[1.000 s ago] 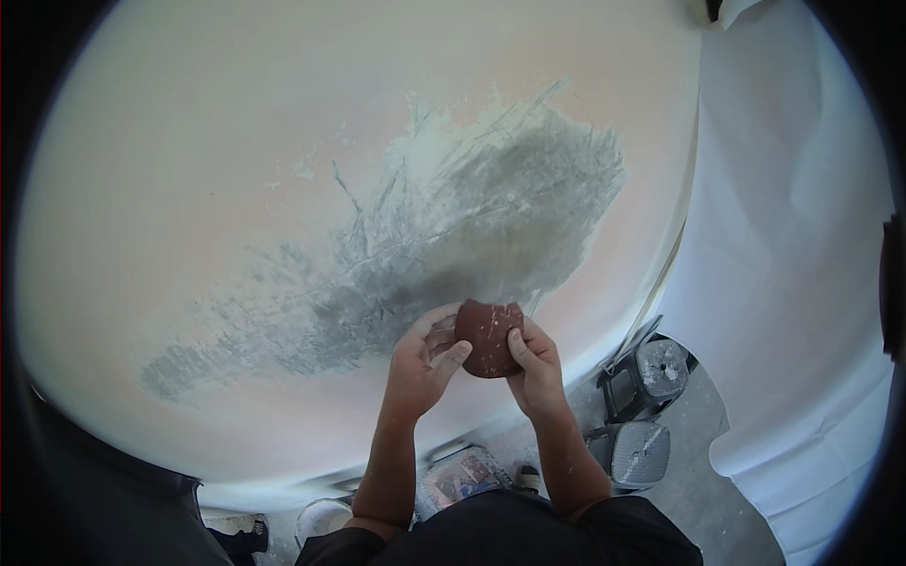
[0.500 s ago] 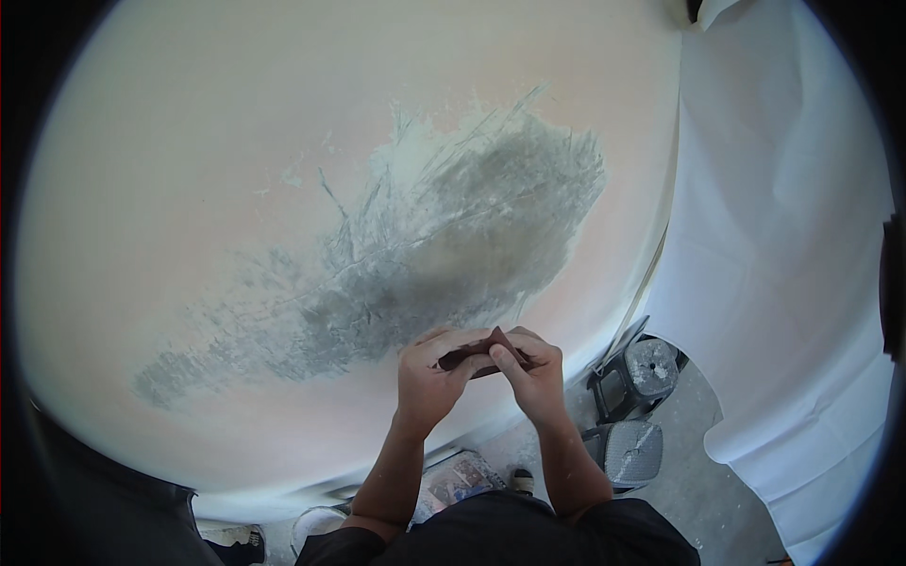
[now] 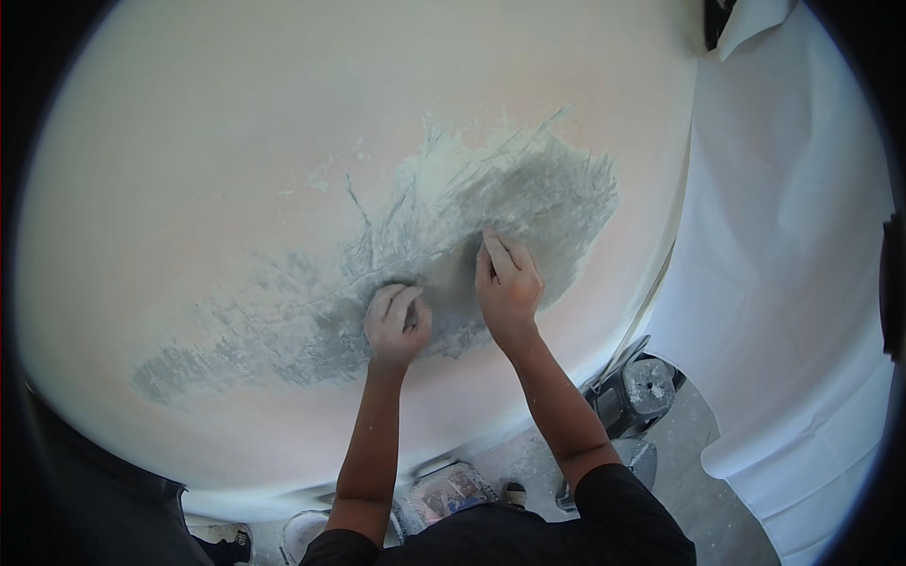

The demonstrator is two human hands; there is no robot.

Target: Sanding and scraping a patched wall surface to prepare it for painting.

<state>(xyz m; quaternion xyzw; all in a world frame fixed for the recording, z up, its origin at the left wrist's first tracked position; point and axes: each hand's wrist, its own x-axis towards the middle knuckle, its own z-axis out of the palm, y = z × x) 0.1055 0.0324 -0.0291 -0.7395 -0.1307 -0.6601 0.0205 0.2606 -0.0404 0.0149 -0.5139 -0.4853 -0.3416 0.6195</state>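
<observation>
A large pale panel [image 3: 236, 151] with a curved surface fills most of the view. Across its middle spreads a rough patch of grey filler [image 3: 566, 193], streaked and scratched at its edges. My left hand [image 3: 394, 323] is over the lower middle of this patch, fingers curled in toward the palm. Farther up and to the right, my right hand [image 3: 510, 281] has its fingers pressed together, their tips at the grey surface. Whatever either hand grips is hidden by the fingers; the brown sheet seen before does not show.
White sheeting [image 3: 774, 236] hangs along the right side. Below the panel's right edge stand a dusty grey stool [image 3: 649, 385] and another stool partly behind my arm. A tray-like container [image 3: 451, 491] and a round white bucket [image 3: 304, 533] are on the floor near me.
My hands were together at the patch's lower edge, holding a folded brown sheet like sandpaper. They have moved apart and up onto the patch, the right one farther. The sheet is out of sight.
</observation>
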